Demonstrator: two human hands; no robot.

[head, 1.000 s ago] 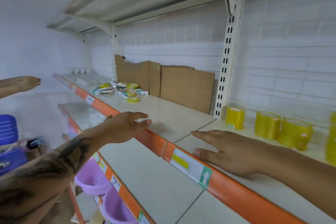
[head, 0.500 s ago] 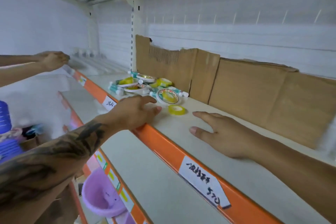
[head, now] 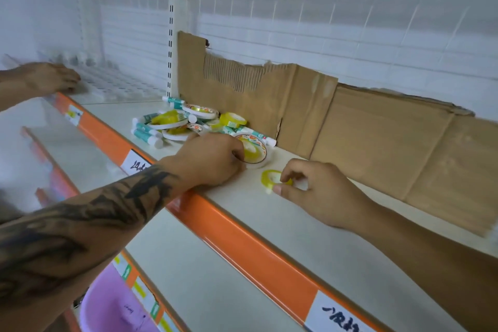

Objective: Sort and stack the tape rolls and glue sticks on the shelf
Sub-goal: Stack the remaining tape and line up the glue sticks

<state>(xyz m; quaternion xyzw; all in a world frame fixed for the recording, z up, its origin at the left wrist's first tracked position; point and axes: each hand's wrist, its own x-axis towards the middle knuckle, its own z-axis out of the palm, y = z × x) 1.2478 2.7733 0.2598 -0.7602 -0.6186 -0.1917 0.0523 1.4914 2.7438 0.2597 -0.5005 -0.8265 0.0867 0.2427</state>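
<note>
Yellow tape roll [head: 270,178] | R hand [head: 318,191] now pinching | L hand [head: 213,160] reached packaged roll [head: 253,152]

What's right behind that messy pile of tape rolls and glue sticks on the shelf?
A torn brown cardboard sheet stands behind the pile of yellow tape rolls and teal glue sticks, against the white slatted back wall. The cardboard hides the wall's lower part.

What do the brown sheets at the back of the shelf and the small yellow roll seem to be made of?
Brown sheets: corrugated cardboard, matte; a torn patch bares the ribbed fluting. Small yellow roll, pinched by the right hand: probably clear plastic tape, glossy and translucent yellow; its core is hard to make out.
</note>
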